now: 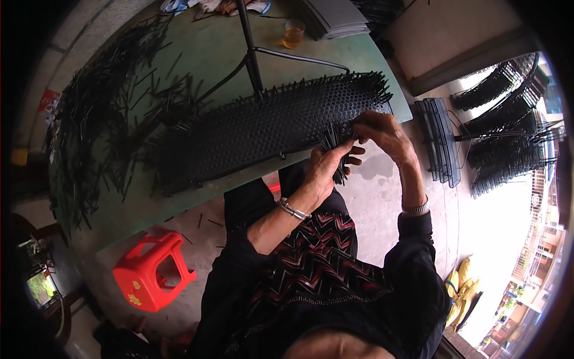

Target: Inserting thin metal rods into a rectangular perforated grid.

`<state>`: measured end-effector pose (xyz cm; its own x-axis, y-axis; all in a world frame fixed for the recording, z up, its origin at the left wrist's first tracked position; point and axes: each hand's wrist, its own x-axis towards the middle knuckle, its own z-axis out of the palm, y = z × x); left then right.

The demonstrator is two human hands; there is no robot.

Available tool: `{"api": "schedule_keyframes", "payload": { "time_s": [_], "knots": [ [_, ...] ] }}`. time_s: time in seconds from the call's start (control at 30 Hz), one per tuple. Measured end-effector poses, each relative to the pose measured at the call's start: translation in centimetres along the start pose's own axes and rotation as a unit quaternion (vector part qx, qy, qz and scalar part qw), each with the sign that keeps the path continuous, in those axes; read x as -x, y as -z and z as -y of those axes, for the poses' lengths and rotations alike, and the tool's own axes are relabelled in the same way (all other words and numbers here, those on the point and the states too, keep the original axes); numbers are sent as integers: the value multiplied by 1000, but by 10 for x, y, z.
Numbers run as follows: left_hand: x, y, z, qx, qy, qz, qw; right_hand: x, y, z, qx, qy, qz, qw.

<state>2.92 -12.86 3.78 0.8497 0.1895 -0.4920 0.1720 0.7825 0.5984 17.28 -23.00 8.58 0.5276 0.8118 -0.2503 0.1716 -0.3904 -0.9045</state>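
Observation:
A bundle of thin black sticks (332, 136) is in my left hand (323, 170), whose fingers wrap round it. Just above and to the right, my right hand (387, 136) is closed in a pinch at the near right edge of a long black perforated panel (251, 134). What its fingertips hold, if anything, is hidden. The panel lies slanted on the green table, full of small round holes. Short black sticks (371, 85) stand up along its far edge and thickly at its right end. A black metal frame (251, 69) rises behind it.
Loose black sticks (113, 119) heap along the left of the green table (206, 42). A cup of amber drink (293, 37) stands beside a grey stack of sheets (338, 19). A red stool (156, 272) stands below left; black racks (439, 142) stand at right.

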Motion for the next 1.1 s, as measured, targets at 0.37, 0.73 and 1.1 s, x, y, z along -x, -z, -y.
{"api": "schedule_keyframes", "payload": {
  "time_s": [0.37, 0.73, 1.1],
  "knots": [
    [7, -4, -5, -77, -8, -3, 997, 5, 0, -3, -36, 16, -34, 999],
    [7, -2, 4, -84, -17, -6, 996, 14, 6, -2, -44, 15, -48, 998],
    [-2, -8, 3, -103, -25, -9, 994, 20, 15, 11, -25, 17, -85, 996]
  ]
}}
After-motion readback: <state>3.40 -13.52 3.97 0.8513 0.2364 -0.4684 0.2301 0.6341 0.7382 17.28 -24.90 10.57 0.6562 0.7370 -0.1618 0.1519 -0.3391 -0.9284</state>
